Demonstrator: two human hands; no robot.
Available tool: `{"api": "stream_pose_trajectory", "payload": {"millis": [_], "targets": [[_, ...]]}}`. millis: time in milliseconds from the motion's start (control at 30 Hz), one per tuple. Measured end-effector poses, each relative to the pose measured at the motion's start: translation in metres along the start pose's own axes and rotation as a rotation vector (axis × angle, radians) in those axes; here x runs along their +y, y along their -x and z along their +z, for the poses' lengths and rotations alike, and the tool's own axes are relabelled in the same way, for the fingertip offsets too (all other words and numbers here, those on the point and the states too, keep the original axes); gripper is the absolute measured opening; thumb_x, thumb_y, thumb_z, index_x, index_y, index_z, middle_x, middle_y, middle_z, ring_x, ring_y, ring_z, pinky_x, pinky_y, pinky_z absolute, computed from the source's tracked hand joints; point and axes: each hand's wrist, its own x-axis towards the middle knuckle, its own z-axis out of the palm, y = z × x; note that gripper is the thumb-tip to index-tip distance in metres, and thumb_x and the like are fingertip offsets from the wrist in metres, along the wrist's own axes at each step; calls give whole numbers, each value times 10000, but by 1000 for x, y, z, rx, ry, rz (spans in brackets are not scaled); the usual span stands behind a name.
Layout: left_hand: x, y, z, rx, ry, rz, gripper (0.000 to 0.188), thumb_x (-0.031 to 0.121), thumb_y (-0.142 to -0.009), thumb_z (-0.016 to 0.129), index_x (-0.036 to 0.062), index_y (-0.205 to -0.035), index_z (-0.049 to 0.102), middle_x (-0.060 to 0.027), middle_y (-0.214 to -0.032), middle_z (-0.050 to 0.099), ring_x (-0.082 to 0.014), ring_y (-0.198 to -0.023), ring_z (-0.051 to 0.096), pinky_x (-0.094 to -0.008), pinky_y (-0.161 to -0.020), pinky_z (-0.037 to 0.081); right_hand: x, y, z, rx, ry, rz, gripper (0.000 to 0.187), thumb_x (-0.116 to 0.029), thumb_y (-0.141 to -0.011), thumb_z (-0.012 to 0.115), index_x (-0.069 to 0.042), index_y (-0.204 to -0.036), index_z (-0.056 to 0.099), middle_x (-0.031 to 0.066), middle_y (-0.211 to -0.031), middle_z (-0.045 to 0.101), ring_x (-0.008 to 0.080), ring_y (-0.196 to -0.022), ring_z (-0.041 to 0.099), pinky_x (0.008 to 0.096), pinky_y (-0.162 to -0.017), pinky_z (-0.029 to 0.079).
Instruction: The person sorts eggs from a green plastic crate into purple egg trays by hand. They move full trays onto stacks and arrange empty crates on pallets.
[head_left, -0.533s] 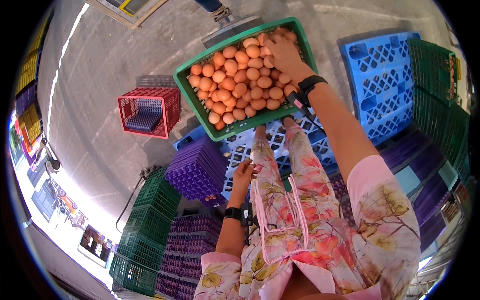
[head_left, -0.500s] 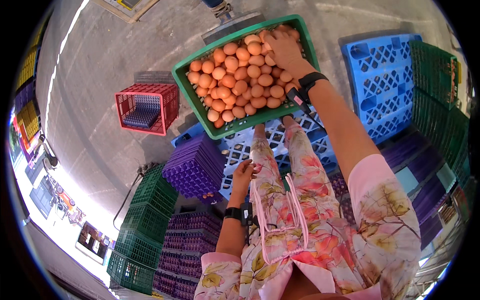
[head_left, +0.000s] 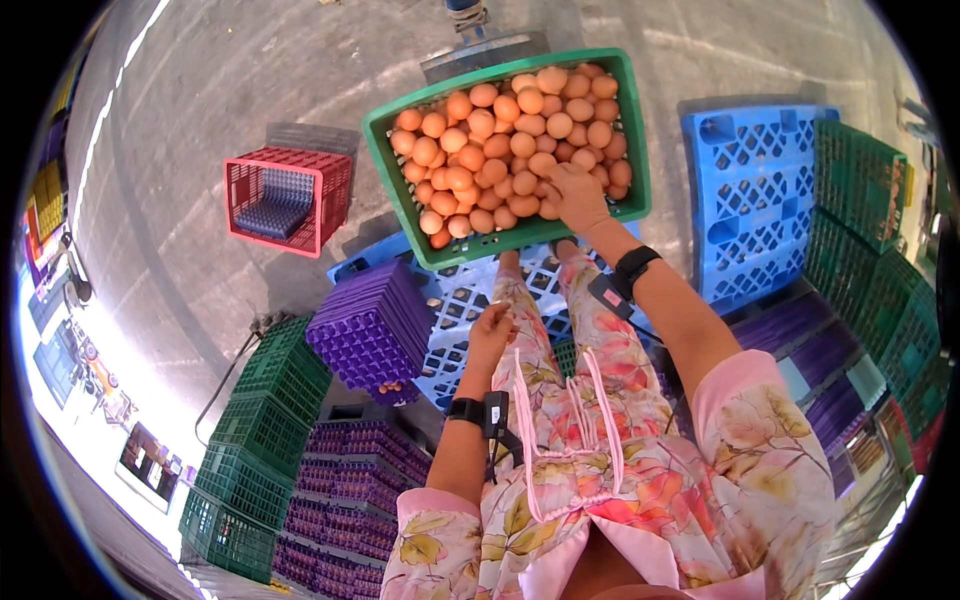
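A green plastic crate [head_left: 378, 150] full of loose brown eggs [head_left: 497, 146] stands in front of me. My right hand [head_left: 580, 196] reaches over its near edge, toward the right, and rests on the eggs. Its fingers are spread and bent down among them; the fingertips are partly hidden, and I see no egg lifted. My left hand [head_left: 490, 332] hangs by my left thigh, fingers loosely bent and nothing visible in them. Close to its left is a stack of purple egg trays [head_left: 370, 325].
Under the crate's near side lies a blue pallet [head_left: 450, 330]; another blue pallet [head_left: 755, 200] is at the right. A red crate [head_left: 320, 205] holding dark trays lies on the left. Green crates [head_left: 262, 420] and filled purple trays [head_left: 350, 480] are stacked near left, more green crates [head_left: 860, 185] far right.
My right hand has drawn back from the crate's far right corner to its near side, still over the eggs. The left hand stays by my thigh. The view has shifted slightly.
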Motion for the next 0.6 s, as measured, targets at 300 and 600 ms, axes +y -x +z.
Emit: {"api": "stream_pose_trajectory", "payload": {"millis": [300,600], "targets": [[-5,4,-3,-18,-48,-48,352,169,-935,587,-9,-1239,585,-90,-985,675,-148,-797,667,-270,-690,536,-68,-14,52,-11,410,31,267,-234,-738,708,-128,-972,636,70,-998,623,274,-993,548,421,-843,441],[0,3,-17,-36,-120,27,342,183,-923,597,0,-1212,605,-85,-950,671,-151,-788,666,-278,-672,536,-45,-17,-6,-422,137,-93,336,-245,-770,684,-121,-1083,664,95,-1066,641,275,-928,618,404,-733,510]]}}
